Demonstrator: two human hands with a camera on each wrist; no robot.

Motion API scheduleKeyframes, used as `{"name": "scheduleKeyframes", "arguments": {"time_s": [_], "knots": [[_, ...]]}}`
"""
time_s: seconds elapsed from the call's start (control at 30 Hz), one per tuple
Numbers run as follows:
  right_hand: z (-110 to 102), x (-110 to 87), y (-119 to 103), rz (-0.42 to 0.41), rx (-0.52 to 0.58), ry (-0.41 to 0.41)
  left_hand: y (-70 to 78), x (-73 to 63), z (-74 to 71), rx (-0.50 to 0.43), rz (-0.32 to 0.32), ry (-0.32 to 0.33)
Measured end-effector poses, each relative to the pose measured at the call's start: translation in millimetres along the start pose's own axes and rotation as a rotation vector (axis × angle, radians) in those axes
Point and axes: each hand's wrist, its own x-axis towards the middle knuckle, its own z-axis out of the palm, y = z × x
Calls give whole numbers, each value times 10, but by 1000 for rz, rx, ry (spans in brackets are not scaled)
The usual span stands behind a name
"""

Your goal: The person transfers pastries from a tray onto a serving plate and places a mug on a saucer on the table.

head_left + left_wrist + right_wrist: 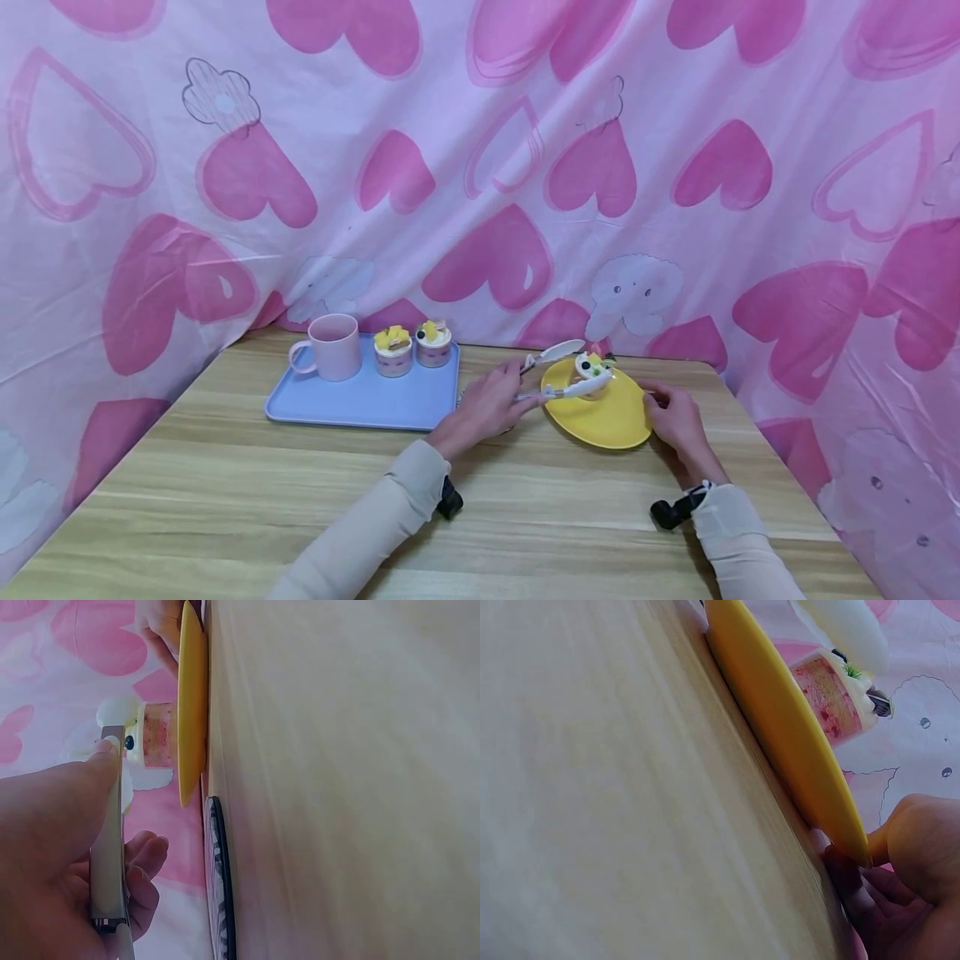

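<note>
**Dessert cup stands on yellow plate**

We see the plate close to the table's far edge, with a broad stretch of wood before it and the blue tray off left. The left hand grips tongs, arms spread about the cup; we cannot tell whether they touch it. The right hand pinches the plate's rim. We see pinkish cup sides, white cream, a dark berry.

Yellow plate, white-tipped tongs, pale blue tray, pink mug, pink heart-patterned cloth, brown wood-grained table
</note>
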Motion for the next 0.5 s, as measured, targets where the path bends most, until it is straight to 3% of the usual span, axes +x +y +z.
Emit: {"name": "scheduleKeyframes", "arguments": {"time_s": [0.17, 0.5], "knots": [[10, -6, -1, -30, -13, 35, -46, -73, -65, 5, 8, 58], [9, 2, 15, -40, -31, 41, -195, -216, -229, -30, -53, 120]]}}
